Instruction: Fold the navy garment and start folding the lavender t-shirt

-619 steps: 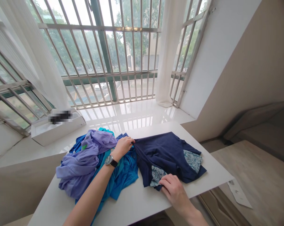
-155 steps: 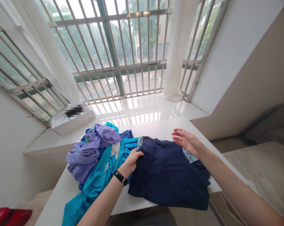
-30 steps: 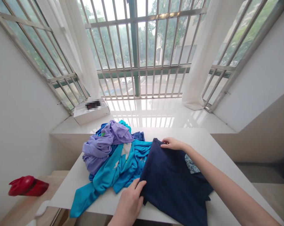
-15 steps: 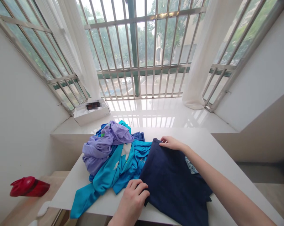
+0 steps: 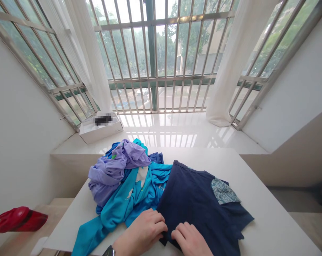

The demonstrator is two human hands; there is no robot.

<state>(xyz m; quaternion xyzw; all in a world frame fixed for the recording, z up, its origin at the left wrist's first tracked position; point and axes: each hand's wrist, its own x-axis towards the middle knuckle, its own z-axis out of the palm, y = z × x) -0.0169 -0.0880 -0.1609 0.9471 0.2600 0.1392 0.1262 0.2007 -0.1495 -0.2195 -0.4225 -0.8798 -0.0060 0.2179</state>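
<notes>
Two grips: left hand (image 5: 141, 233), right hand (image 5: 189, 240), fingers clenched on navy T-shirt (image 5: 195, 202) hem, keeping cloth gathered; clothes pile (image 5: 121, 177) just left of shirt.

L hand (image 5: 141, 232) + R hand (image 5: 190, 239) on navy tee (image 5: 195, 209) hem, by teal/lilac shirt pile (image 5: 123, 181).
</notes>
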